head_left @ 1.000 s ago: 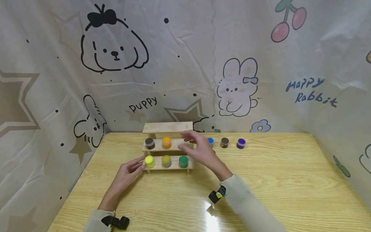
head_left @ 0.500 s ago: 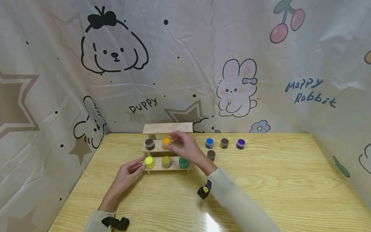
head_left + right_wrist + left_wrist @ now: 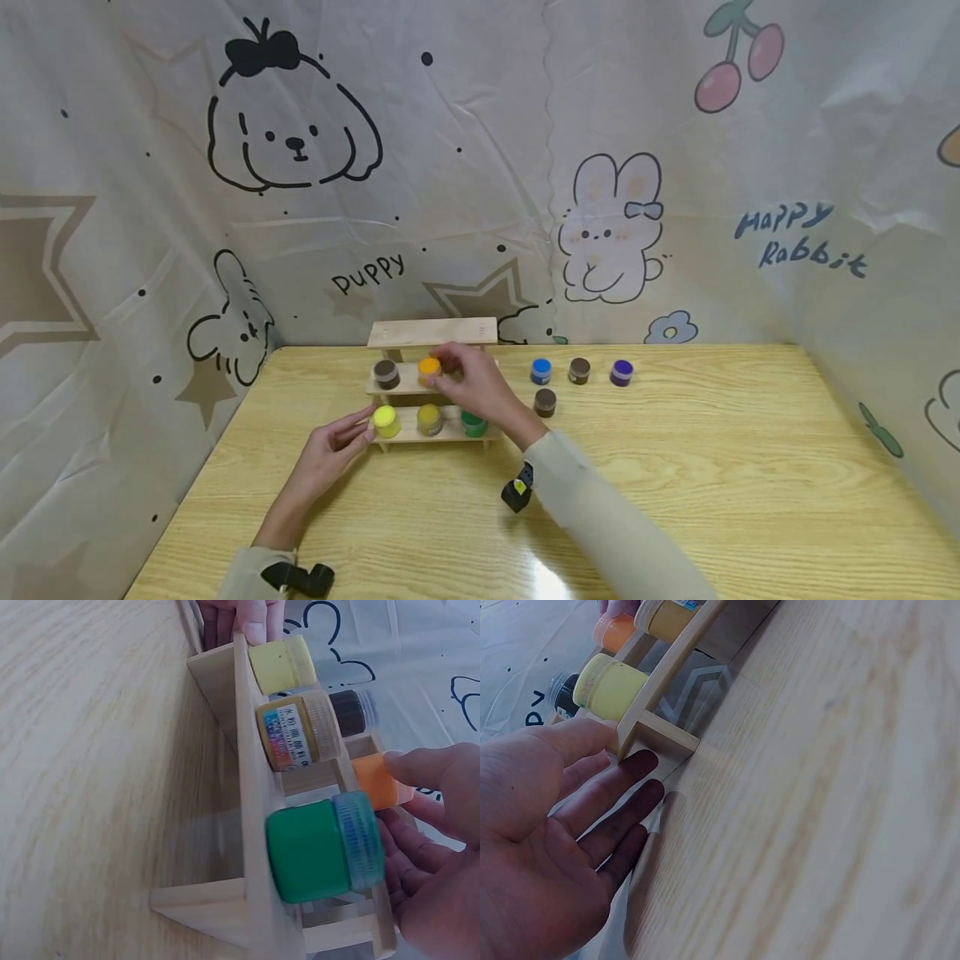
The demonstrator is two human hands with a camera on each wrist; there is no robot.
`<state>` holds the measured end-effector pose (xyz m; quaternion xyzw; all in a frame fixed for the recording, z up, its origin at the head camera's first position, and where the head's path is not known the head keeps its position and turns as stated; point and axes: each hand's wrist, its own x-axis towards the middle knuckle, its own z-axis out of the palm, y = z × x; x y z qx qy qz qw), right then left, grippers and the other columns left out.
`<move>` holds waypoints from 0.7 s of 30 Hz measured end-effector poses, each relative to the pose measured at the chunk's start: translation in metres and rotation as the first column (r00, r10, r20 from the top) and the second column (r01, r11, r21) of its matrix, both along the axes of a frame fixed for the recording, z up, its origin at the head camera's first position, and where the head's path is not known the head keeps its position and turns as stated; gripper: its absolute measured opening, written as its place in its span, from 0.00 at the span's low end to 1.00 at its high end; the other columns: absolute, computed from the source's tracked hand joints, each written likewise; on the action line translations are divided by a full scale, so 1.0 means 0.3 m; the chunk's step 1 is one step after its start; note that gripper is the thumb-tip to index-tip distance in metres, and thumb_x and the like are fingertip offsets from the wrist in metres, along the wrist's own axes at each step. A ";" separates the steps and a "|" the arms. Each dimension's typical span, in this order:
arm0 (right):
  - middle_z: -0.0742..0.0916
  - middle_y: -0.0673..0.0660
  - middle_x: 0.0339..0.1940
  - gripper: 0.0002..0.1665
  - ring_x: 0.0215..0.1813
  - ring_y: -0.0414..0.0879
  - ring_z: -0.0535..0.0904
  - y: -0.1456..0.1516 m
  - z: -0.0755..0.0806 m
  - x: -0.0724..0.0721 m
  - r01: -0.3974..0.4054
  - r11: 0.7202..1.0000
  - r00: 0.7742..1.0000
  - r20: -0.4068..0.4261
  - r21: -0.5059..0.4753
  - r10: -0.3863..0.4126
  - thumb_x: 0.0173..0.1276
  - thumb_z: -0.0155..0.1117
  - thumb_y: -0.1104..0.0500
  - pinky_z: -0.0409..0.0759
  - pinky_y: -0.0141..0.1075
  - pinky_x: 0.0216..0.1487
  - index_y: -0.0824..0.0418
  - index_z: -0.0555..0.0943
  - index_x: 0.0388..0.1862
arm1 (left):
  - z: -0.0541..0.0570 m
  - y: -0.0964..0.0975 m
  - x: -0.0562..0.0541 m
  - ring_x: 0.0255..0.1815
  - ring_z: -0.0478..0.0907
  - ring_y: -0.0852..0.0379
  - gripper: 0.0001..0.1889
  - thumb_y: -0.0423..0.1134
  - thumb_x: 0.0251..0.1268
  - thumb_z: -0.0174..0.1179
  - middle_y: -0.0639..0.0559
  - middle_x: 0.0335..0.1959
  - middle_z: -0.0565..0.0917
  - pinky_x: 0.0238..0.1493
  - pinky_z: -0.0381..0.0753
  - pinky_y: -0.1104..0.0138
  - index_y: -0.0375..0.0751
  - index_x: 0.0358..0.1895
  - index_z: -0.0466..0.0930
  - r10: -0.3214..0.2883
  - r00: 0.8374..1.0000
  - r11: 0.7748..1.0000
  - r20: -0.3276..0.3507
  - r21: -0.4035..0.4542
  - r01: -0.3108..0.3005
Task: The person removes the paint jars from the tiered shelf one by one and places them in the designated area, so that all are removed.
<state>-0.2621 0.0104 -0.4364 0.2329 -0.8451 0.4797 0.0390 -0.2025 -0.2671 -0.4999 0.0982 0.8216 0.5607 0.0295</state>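
A small tiered wooden rack (image 3: 432, 332) stands at the back of the table. My left hand (image 3: 327, 457) holds the left end of its lower shelf, thumb at the front corner. On the middle shelf, my right hand (image 3: 480, 382) pinches an orange paint jar (image 3: 429, 370) between thumb and fingers; the right wrist view shows the thumb on its lid end. A dark paint jar (image 3: 386, 374) sits left of it. The lower shelf bears a yellow paint jar (image 3: 386, 422), an ochre paint jar (image 3: 292, 733) and a green paint jar (image 3: 319, 847), partly covered by my right hand in the head view.
Right of the rack, a blue paint jar (image 3: 541, 371), a brown paint jar (image 3: 579, 371) and a purple paint jar (image 3: 622, 372) stand in a row. Another brown jar (image 3: 545, 402) stands nearer. A printed curtain (image 3: 465, 192) hangs behind the table (image 3: 675, 483).
My right hand has moved left along the middle shelf to the orange paint jar and now pinches it. The blue and nearer brown jars have come into full view. My left hand stays put.
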 end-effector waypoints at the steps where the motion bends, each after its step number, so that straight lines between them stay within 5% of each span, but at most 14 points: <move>1: 0.88 0.56 0.53 0.23 0.51 0.47 0.83 -0.001 0.000 0.000 0.000 1.000 1.000 0.001 -0.005 0.000 0.71 0.71 0.59 0.82 0.37 0.55 0.64 0.81 0.62 | -0.001 -0.001 -0.002 0.58 0.80 0.68 0.27 0.41 0.77 0.62 0.40 0.70 0.76 0.55 0.77 0.77 0.34 0.72 0.73 0.002 1.000 1.000 0.001 -0.002 -0.002; 21: 0.88 0.54 0.50 0.19 0.50 0.46 0.84 0.034 0.038 0.027 0.004 0.997 0.999 0.037 -0.072 -0.001 0.71 0.72 0.59 0.84 0.36 0.52 0.61 0.82 0.59 | 0.002 -0.001 -0.007 0.56 0.80 0.69 0.26 0.41 0.76 0.62 0.40 0.69 0.76 0.55 0.77 0.77 0.34 0.72 0.73 0.006 1.000 1.000 0.015 0.006 -0.006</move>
